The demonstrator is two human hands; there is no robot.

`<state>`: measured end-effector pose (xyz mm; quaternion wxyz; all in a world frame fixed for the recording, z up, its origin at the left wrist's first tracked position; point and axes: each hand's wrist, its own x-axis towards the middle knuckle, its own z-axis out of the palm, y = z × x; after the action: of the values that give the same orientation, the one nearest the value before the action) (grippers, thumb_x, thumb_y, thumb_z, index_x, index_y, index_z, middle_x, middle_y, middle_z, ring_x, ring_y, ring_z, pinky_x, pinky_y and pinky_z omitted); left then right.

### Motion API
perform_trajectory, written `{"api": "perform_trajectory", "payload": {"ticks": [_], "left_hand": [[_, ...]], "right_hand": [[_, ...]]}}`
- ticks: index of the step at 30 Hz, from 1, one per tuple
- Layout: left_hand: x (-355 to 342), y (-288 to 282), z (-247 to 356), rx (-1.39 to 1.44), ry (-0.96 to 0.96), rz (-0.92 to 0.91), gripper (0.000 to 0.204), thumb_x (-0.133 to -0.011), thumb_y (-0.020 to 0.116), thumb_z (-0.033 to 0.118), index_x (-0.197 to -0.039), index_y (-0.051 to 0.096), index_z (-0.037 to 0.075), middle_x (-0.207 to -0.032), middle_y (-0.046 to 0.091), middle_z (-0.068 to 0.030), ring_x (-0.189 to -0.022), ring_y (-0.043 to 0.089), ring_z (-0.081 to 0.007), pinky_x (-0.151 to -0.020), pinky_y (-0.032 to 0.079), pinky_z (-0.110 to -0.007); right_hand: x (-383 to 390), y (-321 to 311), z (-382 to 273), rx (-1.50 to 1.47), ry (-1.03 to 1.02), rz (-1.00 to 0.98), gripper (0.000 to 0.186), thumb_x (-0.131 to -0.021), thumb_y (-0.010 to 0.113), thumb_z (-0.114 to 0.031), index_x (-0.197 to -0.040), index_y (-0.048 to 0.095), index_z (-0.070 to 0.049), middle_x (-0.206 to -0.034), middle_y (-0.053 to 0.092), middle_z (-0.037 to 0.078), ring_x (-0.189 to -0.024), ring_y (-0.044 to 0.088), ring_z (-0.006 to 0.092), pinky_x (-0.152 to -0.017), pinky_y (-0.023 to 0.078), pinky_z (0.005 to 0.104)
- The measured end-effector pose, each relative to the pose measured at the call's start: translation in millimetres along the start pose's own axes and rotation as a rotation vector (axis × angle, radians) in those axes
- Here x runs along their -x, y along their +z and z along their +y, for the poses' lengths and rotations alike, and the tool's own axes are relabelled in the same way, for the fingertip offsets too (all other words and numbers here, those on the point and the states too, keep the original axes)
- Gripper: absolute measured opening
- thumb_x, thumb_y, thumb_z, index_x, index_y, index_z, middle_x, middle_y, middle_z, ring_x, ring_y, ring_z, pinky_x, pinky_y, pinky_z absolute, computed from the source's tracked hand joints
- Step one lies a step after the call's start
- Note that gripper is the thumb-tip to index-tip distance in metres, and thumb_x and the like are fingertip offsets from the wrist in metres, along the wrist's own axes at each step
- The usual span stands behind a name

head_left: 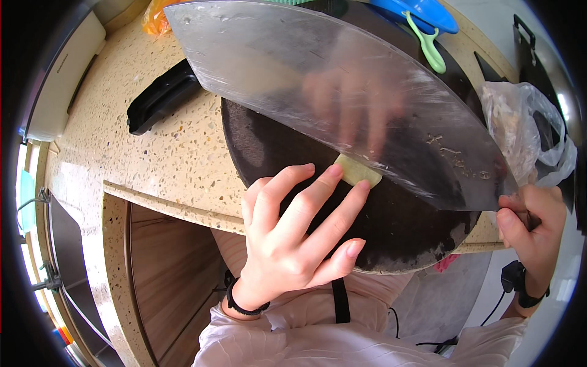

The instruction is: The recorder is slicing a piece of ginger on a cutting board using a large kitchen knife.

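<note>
A large cleaver [263,73] fills the upper middle, its wide blade tilted and mirroring fingers. My right hand [535,217], at the far right, is closed round the handle end, and the handle itself is mostly hidden. Below the blade lies a round dark chopping board [391,232]. On it, right against the cutting edge, is a pale green piece of vegetable [358,171]; its exact kind is unclear. My left hand [299,232] holds this piece down with two fingertips, fingers spread and slightly bent. The thumb stands off to the side.
The board sits on a speckled beige counter [147,159]. A black handle [162,98] sticks out at left, near an orange bag [156,18]. At the back are a blue basin [422,12] and a light green handled tool [428,46]. A clear plastic bag [520,122] lies at right.
</note>
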<state>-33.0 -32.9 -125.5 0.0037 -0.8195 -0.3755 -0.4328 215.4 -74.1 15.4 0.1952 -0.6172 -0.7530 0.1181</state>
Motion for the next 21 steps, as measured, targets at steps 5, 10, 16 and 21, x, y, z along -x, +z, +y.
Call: {"api": "perform_trajectory", "payload": {"ticks": [5,10,16,21], "left_hand": [[1,0,1,-0.004,-0.003,0.001,0.036,-0.08,0.052,0.037,-0.102,0.072,0.016,-0.107,0.063,-0.0062,-0.092,0.053,-0.0253,-0.077,0.039,-0.036],[1,0,1,0.002,-0.013,0.0,0.036,-0.08,0.053,0.036,-0.102,0.072,0.016,-0.107,0.064,-0.0063,-0.092,0.054,-0.0254,-0.08,0.039,-0.036],[1,0,1,0.007,-0.017,-0.003,0.035,-0.08,0.052,0.035,-0.101,0.072,0.016,-0.107,0.064,-0.0064,-0.092,0.054,-0.0252,-0.08,0.039,-0.036],[1,0,1,0.005,-0.015,0.003,0.035,-0.08,0.052,0.035,-0.102,0.072,0.016,-0.106,0.064,-0.0063,-0.091,0.054,-0.0251,-0.078,0.039,-0.036]], "right_hand": [[-2,0,-6,0.02,0.018,0.005,0.02,-0.073,0.073,-0.012,-0.071,0.063,0.005,-0.047,0.051,0.003,-0.037,0.043,0.0063,-0.04,0.029,0.0206],[-3,-2,-9,0.072,0.021,-0.031,0.019,-0.072,0.072,-0.011,-0.071,0.062,0.005,-0.047,0.05,0.003,-0.036,0.042,0.0067,-0.04,0.029,0.021],[-5,-1,-10,0.079,0.033,-0.033,0.019,-0.072,0.073,-0.01,-0.07,0.061,0.005,-0.045,0.047,0.003,-0.035,0.04,0.0077,-0.04,0.029,0.0218],[-7,-4,-15,0.212,-0.048,-0.088,0.02,-0.073,0.073,-0.011,-0.068,0.06,0.004,-0.043,0.045,0.003,-0.035,0.04,0.009,-0.04,0.03,0.0225]]}}
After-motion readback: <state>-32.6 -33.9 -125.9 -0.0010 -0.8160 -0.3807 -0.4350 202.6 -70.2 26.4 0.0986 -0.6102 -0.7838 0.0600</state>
